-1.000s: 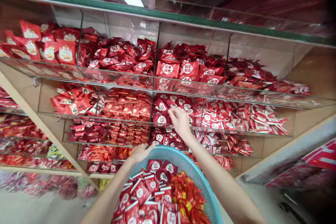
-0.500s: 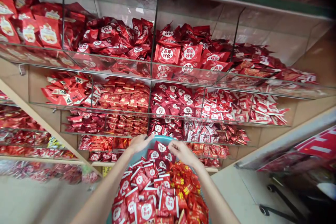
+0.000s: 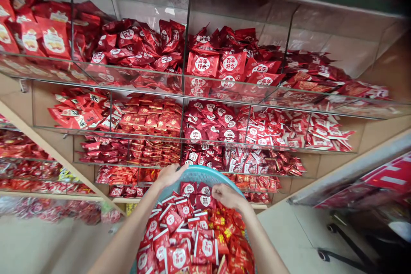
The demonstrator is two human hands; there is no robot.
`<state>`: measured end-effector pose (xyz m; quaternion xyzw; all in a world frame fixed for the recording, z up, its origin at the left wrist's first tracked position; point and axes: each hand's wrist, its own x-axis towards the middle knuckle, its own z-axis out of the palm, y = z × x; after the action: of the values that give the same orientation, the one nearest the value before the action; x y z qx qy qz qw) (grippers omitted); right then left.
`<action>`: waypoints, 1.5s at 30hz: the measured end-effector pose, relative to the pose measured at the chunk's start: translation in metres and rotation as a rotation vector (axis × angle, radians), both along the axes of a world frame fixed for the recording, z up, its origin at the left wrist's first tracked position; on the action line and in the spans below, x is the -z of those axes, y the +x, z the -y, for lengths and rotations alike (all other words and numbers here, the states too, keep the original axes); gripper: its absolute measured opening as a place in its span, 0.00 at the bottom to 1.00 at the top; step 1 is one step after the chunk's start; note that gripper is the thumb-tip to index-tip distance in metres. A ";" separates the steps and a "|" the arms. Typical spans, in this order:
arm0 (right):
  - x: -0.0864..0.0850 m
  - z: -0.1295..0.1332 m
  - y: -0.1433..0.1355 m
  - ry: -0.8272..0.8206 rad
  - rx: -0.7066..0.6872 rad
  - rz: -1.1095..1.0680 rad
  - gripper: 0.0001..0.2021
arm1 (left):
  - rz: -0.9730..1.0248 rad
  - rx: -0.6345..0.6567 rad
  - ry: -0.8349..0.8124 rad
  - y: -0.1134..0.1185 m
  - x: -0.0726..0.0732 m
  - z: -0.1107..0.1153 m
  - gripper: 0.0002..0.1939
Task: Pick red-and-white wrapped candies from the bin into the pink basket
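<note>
A turquoise plastic basket [image 3: 221, 175] is full of small wrapped packets. My left hand [image 3: 171, 175] is closed over its far left rim. Inside the basket, at the far right, my right hand [image 3: 224, 195] has its fingers curled beside a dark red packet [image 3: 205, 201] with a white round label. Whether the fingers pinch its edge or something else is hidden. Red packets with white edges [image 3: 178, 257] fill the left and middle, and orange-red packets with yellow print [image 3: 226, 227] lie along the right.
Facing me, a tiered rack [image 3: 369, 132] with clear dividers holds red packets [image 3: 202, 64] in several compartments. More packets [image 3: 28, 143] fill shelves at the left. A dark wheeled base [image 3: 346, 248] stands on the tiled floor [image 3: 295, 235] at the right.
My right hand has dropped from the far rim into the basket, slightly to the right. The dark red packet near it now lies lower, on the pile. My left hand stays on the rim.
</note>
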<state>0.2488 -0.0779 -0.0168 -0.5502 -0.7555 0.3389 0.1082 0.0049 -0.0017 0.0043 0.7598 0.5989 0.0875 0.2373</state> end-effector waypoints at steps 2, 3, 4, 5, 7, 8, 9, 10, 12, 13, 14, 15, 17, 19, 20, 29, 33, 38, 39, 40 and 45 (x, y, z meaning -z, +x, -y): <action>0.004 -0.001 -0.001 0.017 0.032 0.041 0.07 | 0.001 0.003 0.006 0.000 0.000 0.000 0.33; 0.006 -0.002 -0.002 0.023 0.048 0.060 0.08 | 0.003 0.002 0.007 0.000 -0.001 0.001 0.33; 0.008 -0.002 -0.003 0.027 0.060 0.077 0.08 | 0.005 0.000 0.006 0.000 -0.001 0.001 0.33; 0.010 -0.003 -0.004 0.028 0.069 0.092 0.08 | 0.005 -0.003 0.003 0.000 -0.001 0.001 0.33; 0.013 -0.003 -0.006 0.025 0.081 0.119 0.08 | 0.003 -0.006 -0.005 0.000 -0.001 0.001 0.33; 0.013 -0.003 -0.006 0.024 0.087 0.131 0.08 | -0.001 -0.007 -0.008 0.000 -0.001 0.000 0.33; 0.013 -0.003 -0.007 0.024 0.095 0.142 0.08 | -0.005 -0.010 -0.010 0.000 -0.001 0.000 0.33; 0.011 -0.002 -0.008 0.028 0.108 0.153 0.07 | -0.007 -0.013 -0.011 0.000 0.000 0.000 0.34; 0.007 0.000 -0.010 0.047 0.146 0.174 0.06 | -0.003 -0.016 -0.011 0.000 0.001 0.000 0.34; 0.005 0.001 -0.012 0.062 0.170 0.185 0.07 | -0.002 -0.016 -0.012 0.000 0.001 -0.001 0.34; 0.002 0.002 -0.015 0.082 0.190 0.190 0.08 | -0.001 -0.015 -0.014 0.000 0.002 -0.001 0.34; 0.000 0.004 -0.020 0.103 0.202 0.183 0.08 | -0.003 -0.014 -0.015 0.000 0.003 -0.001 0.34; -0.002 0.008 -0.032 0.122 0.174 0.131 0.08 | -0.010 -0.015 -0.016 0.000 0.004 -0.002 0.33; -0.001 0.012 -0.045 0.111 0.090 0.059 0.09 | -0.018 -0.016 -0.013 -0.001 0.004 -0.002 0.33; 0.000 0.014 -0.052 0.099 0.044 0.038 0.10 | -0.021 -0.015 -0.012 -0.001 0.004 -0.002 0.33; 0.005 0.021 -0.074 0.094 -0.070 0.100 0.06 | -0.013 0.006 -0.011 -0.002 0.006 -0.003 0.35; 0.000 0.022 -0.078 0.135 -0.068 0.108 0.06 | -0.018 0.024 0.003 -0.002 0.006 -0.003 0.36; -0.020 0.022 -0.073 0.229 -0.053 0.025 0.05 | -0.030 0.013 -0.008 0.000 -0.001 0.000 0.37; -0.025 0.023 -0.071 0.242 -0.045 0.003 0.04 | -0.028 0.007 -0.009 0.000 -0.002 0.001 0.37; -0.031 0.024 -0.068 0.254 -0.037 -0.020 0.05 | -0.027 0.001 -0.008 0.001 -0.002 0.001 0.36; -0.056 0.033 -0.061 0.279 -0.043 -0.177 0.05 | -0.027 -0.016 -0.007 0.002 -0.003 0.002 0.36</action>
<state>0.1881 -0.1110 0.0394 -0.4817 -0.7942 0.2799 0.2424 0.0072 -0.0035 0.0068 0.7552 0.6085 0.0769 0.2312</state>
